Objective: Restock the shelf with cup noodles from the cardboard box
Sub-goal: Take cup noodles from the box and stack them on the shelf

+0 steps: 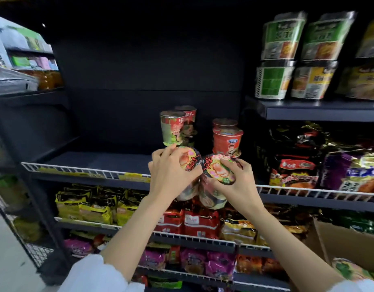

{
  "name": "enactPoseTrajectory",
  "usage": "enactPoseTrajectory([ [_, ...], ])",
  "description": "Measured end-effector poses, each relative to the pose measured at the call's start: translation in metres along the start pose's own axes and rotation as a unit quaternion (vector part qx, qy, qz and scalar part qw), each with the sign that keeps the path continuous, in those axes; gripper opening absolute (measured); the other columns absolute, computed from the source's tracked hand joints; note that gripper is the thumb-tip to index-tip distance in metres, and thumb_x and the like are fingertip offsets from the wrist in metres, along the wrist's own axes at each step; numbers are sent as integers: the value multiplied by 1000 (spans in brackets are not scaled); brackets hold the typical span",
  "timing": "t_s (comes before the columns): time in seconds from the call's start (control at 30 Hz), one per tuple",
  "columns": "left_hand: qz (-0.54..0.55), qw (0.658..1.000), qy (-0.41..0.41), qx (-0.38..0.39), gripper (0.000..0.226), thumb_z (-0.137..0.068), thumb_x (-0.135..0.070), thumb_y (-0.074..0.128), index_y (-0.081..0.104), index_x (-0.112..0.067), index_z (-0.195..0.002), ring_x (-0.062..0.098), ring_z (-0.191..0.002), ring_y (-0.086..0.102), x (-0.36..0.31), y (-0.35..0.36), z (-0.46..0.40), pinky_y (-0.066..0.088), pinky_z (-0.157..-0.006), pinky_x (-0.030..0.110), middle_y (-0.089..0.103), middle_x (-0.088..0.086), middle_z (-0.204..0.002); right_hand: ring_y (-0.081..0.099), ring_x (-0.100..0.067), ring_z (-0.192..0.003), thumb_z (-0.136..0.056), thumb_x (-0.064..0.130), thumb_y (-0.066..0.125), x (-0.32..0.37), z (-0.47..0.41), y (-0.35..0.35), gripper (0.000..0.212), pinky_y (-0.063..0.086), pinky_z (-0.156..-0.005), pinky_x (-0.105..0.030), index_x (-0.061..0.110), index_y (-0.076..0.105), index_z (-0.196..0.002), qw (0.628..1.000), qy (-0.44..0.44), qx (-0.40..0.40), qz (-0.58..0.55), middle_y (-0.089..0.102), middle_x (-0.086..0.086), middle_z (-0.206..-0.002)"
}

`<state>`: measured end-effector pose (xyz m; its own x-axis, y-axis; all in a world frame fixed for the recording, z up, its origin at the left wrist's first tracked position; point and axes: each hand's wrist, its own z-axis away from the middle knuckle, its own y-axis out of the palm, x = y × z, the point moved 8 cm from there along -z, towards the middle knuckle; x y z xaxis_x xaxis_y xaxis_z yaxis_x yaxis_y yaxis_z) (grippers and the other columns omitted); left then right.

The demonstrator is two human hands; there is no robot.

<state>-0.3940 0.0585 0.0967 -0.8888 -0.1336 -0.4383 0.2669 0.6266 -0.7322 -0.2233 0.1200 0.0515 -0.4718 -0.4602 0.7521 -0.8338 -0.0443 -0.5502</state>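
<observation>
Centrally, head view: both hands are raised in front of a dark shelf [97, 160] edged by a white wire rail [76, 171]. Left hand [169, 171] is clamped around a black-lidded cup noodle [189, 158], fingers curled over its lid rim; right hand [238, 180] is clamped on a second cup noodle [218, 168] of the same design, thumb on the lid. The two cups touch at their rims between the hands, tilted with lids toward the camera, just above the rail.

Beyond the left hand, on the shelf, stand two green-and-red cups [175, 127]; beyond the right hand stand two red cups [227, 140], one behind the other. Left of the hands the shelf surface is bare.

Right of the right hand lie bagged noodle packs [295, 167]; above them, on a higher shelf, green tubs [283, 39] are stacked on other tubs. Below the forearms are rows of yellow, red and purple packets [194, 222]. At the lower right, beside the right forearm, an open cardboard box [350, 247] shows one more item inside, too blurred to identify. White sleeves [93, 275] cover both upper forearms.
</observation>
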Motion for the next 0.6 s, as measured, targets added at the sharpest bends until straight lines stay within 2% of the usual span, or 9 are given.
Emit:
enactPoseTrajectory([
  [0.13,-15,1000,-8,6,55,-75,-61,60,56,-36,-123,25,-126,35,22,4,-40,33,-96,42,47,-9,-135,23,-22,-139,-76,50,70,12,-46,20,71,31,-110,-36,26,45,-137,999,-7,-14,43,22,-4,-148],
  [0.3,-23,999,-7,31,55,-75,-61,59,56,-35,-123,26,-126,36,41,22,-95,33,-96,42,48,-7,-136,28,-32,-136,-80,68,49,17,-125,45,72,32,-108,-43,31,40,-141,973,-26,-4,229,30,-16,-146],
  [0.5,-19,997,-9,78,52,-73,-62,59,59,-36,-118,26,-119,40,61,53,-142,36,-93,42,53,-6,-130,35,-37,-130,-88,65,34,12,-205,96,68,30,-107,-43,30,28,-146,900,-65,51,429,29,-24,-144],
  [0.6,-19,996,-5,92,52,-73,-61,59,59,-36,-118,26,-117,41,67,65,-158,37,-93,42,53,-6,-130,37,-39,-126,-90,63,30,0,-235,114,66,29,-105,-44,25,31,-145,859,-68,60,504,32,-28,-140],
])
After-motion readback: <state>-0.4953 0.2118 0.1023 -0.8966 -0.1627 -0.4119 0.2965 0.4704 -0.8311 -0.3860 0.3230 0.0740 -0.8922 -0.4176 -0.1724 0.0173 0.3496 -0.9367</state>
